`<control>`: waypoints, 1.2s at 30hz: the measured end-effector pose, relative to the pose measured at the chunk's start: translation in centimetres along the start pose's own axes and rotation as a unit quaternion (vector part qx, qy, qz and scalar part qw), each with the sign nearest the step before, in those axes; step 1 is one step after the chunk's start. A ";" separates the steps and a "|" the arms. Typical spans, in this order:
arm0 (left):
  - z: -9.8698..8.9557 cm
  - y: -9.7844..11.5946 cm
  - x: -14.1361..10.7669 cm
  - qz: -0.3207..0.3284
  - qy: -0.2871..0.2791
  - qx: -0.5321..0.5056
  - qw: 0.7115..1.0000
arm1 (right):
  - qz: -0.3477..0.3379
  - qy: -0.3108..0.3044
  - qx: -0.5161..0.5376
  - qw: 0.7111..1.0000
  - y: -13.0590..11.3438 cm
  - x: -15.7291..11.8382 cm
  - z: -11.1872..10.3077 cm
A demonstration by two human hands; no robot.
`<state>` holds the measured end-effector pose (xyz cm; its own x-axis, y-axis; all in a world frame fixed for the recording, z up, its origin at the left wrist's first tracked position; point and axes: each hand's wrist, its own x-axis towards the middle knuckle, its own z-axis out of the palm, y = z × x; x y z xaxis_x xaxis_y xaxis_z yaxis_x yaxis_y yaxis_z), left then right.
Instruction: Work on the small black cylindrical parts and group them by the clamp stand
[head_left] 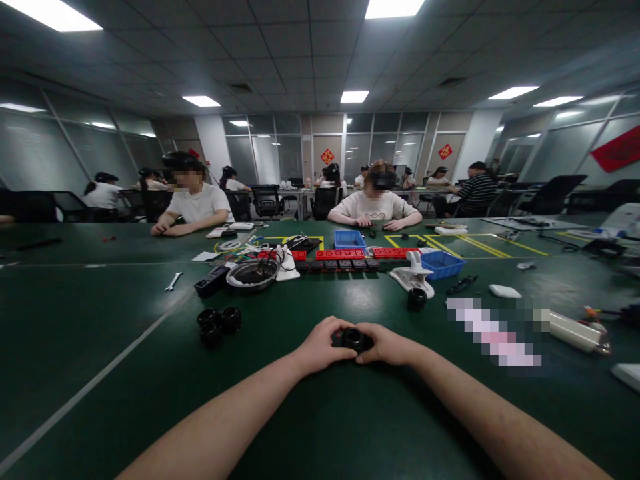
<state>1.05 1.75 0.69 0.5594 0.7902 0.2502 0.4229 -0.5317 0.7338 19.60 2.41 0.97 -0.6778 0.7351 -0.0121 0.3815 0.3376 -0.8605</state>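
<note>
Both my hands are curled around a small black round part [353,339] with a ring-shaped opening facing up, low over the green table or resting on it. My left hand [323,347] grips its left side, thumb in front and fingers behind. From the right, my right hand [387,345] closes on the same part in a similar way. The fingers hide much of its sides, and a small reddish spot shows near its left edge. Several similar black round parts [231,319] stand in a cluster to the left. Another black round part [417,299] is farther off to the right.
Beyond my hands are a metal bowl [253,274], red power strips [341,254], a blue bin [443,265] and a white clamp-like stand [413,275]. A wrench [173,281] lies at left, a cream cylinder [577,331] at right. Two people sit across the table.
</note>
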 end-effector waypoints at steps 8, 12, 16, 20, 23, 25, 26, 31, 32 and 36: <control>1.0 0.2 -0.1 -0.047 0.079 0.018 0.996 | 0.068 0.180 -0.236 0.952 0.7 0.7 2.0; 1.9 -0.1 0.0 -0.070 0.141 0.041 0.987 | 0.086 0.248 -0.350 0.899 0.1 0.7 3.3; 1.5 -0.3 0.1 -0.047 0.113 0.028 0.992 | 0.035 0.231 -0.305 0.923 -0.1 0.3 3.0; 0.7 -0.4 0.0 -0.025 0.067 0.001 0.997 | -0.040 0.107 -0.134 0.984 0.1 0.0 1.4; 0.4 -0.5 0.0 -0.018 0.045 -0.012 0.999 | -0.031 0.014 -0.020 0.999 0.1 -0.2 0.3; 0.3 -0.5 0.1 -0.019 0.033 -0.017 0.999 | -0.019 -0.005 0.013 1.000 0.2 -0.3 -0.1; 0.3 -0.5 0.1 -0.018 0.028 -0.018 0.999 | -0.014 -0.004 0.017 1.000 0.2 -0.3 -0.2; 0.0 -0.5 0.1 -0.005 0.006 -0.030 1.000 | -0.013 -0.006 0.012 1.000 0.6 -0.1 -0.3; -0.1 -0.5 0.1 -0.005 0.003 -0.032 0.999 | -0.016 -0.009 0.013 1.000 0.6 0.0 -0.3; -0.1 -0.5 0.1 -0.006 -0.003 -0.035 0.999 | -0.015 -0.001 0.003 1.000 0.9 0.0 -0.4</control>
<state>0.83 2.17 0.41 0.5591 0.7943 0.2379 0.3790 -0.5000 0.7787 20.14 2.95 0.43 -0.6906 0.7231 0.0132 0.3561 0.3559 -0.8640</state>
